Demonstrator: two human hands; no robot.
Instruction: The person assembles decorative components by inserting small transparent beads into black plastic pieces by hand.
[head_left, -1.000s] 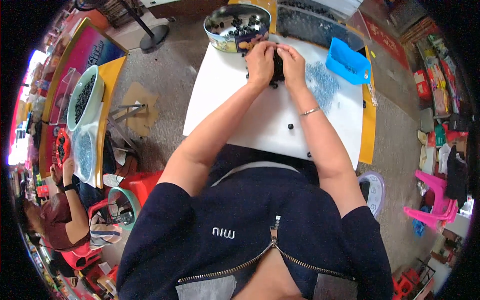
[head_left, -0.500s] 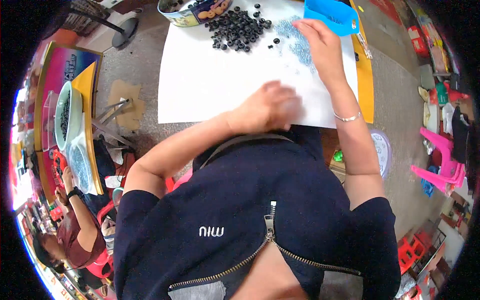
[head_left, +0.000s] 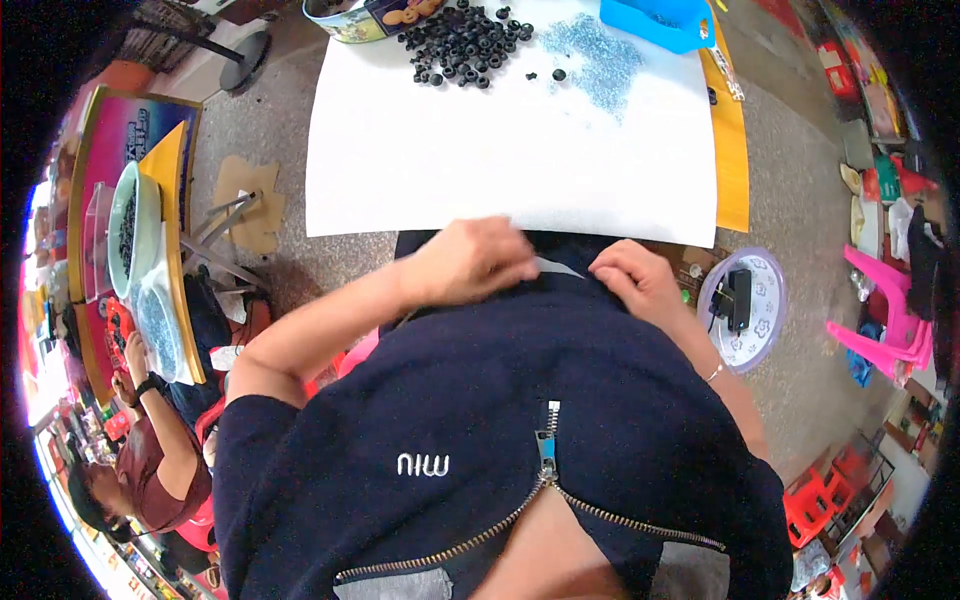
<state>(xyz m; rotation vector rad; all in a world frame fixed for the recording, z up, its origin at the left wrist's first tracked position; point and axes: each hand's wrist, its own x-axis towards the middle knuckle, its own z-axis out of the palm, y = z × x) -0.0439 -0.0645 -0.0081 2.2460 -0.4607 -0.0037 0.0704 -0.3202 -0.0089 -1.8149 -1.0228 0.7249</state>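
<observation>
My left hand (head_left: 470,262) hovers over my lap, just off the near edge of the white sheet (head_left: 480,165). Its fingers are bent and smeared by motion. To its right, my right hand (head_left: 640,278) is held low with thumb and fingers pinched together; whatever may be between them is too small to see. A pale strip (head_left: 560,267) shows on the dark clothing between the hands. Farther off on the sheet lies a heap of black round parts with holes (head_left: 465,45). Beside it spread many tiny clear-blue pieces (head_left: 600,70), with a blue tray (head_left: 655,25) behind them.
A printed tin (head_left: 375,20) stands at the far left of the sheet. On the floor to the right sits a round pale basin (head_left: 745,310) with a black device in it. A co-worker (head_left: 150,450) sits left by a table holding a light green basin (head_left: 135,230).
My right hand has come back from the clear-blue pieces to my lap. My left hand has shifted left and nearer, off the sheet. The whole view has tipped slightly.
</observation>
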